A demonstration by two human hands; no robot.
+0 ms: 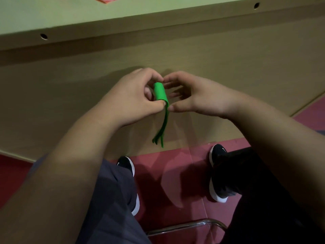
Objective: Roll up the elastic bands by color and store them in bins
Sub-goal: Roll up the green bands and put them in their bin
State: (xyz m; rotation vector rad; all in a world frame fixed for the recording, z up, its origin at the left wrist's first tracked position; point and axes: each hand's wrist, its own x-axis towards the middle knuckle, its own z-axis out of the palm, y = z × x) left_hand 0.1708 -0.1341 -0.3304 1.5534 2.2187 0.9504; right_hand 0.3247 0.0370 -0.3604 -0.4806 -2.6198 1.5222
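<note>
Both hands pinching green band (160, 93): left hand (133, 99) gripping roll, right hand (197, 97) half-curled touching; wooden panel (70, 95) standing behind, red floor (168, 166) lying below.

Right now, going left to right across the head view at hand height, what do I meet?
Left hand → green elastic band, partly rolled, tail hanging down → right hand. Both hands grip the roll.
</note>
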